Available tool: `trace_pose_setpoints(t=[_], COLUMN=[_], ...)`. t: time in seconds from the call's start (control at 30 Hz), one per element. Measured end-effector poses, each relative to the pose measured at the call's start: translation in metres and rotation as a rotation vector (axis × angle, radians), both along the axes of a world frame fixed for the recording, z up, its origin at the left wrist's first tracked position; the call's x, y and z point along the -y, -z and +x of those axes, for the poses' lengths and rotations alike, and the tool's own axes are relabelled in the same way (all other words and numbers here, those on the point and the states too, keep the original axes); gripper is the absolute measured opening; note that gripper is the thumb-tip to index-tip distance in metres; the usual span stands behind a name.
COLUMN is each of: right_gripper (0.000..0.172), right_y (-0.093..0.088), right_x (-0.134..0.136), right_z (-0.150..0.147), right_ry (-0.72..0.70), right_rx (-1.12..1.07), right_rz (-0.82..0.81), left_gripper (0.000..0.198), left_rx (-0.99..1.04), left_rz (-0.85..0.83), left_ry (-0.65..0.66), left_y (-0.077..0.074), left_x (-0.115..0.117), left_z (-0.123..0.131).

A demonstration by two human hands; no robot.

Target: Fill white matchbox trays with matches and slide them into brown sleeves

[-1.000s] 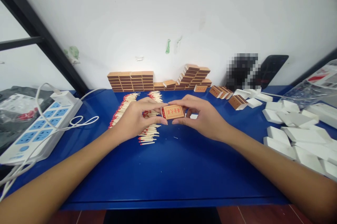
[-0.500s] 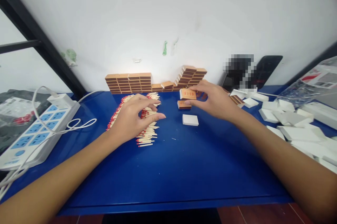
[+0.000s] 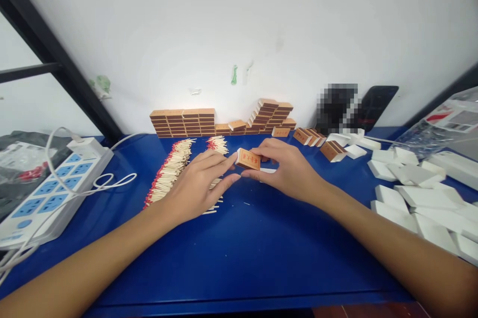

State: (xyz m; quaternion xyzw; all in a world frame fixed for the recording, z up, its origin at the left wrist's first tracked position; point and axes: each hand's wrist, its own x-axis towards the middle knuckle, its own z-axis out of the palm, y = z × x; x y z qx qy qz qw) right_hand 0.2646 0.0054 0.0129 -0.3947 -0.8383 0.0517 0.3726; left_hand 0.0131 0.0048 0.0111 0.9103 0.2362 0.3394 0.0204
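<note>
An orange-and-brown matchbox (image 3: 248,159) is pinched by my right hand (image 3: 289,168), thumb below and fingers above, over the blue table. Its white end faces left. Reaching toward that end is my left hand (image 3: 203,183), thumb and index finger apart; the fingertips are at or very near the box, and contact is hard to make out. A white inner tray (image 3: 268,172) lies partly hidden behind my right hand. Matches with red heads (image 3: 168,173) form a long pile under and left of my left hand, with a smaller match pile (image 3: 218,145) behind it.
Matchboxes are stacked (image 3: 182,123) along the wall, with a stepped stack (image 3: 271,114) farther right. Several loose matchboxes (image 3: 332,151) and many white trays (image 3: 425,196) lie at the right. A phone (image 3: 377,106) leans on the wall. A power strip (image 3: 56,193) with cables sits left.
My right hand has brought a matchbox left and toward me from near the stepped stack. My left hand has moved right to meet it.
</note>
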Motion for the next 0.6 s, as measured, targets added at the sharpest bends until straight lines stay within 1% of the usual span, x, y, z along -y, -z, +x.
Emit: trace_pose_setpoints(t=[0.17, 0.3, 0.43, 0.5, 0.6], right_gripper=[0.035, 0.037, 0.041, 0.04, 0.039], right_y=[0.0, -0.003, -0.002, 0.002, 0.008], right_x=[0.001, -0.004, -0.026, -0.039, -0.051], right_z=[0.001, 0.006, 0.03, 0.044, 0.058], right_ry=[-0.03, -0.001, 0.126, 0.194, 0.206], right_rx=[0.001, 0.022, 0.125, 0.151, 0.195], right_rz=[0.004, -0.002, -0.013, -0.048, -0.124], left_gripper=[0.044, 0.045, 0.042, 0.039, 0.035], left_rx=[0.0, 0.025, 0.043, 0.043, 0.038], left_rz=[-0.029, 0.033, 0.104, 0.125, 0.153], left_ry=[0.028, -0.017, -0.089, -0.111, -0.131], left_y=[-0.002, -0.002, -0.002, -0.002, -0.001], left_x=[0.003, 0.0, -0.006, -0.01, -0.014], left_z=[0.0, 0.0, -0.003, -0.005, -0.007])
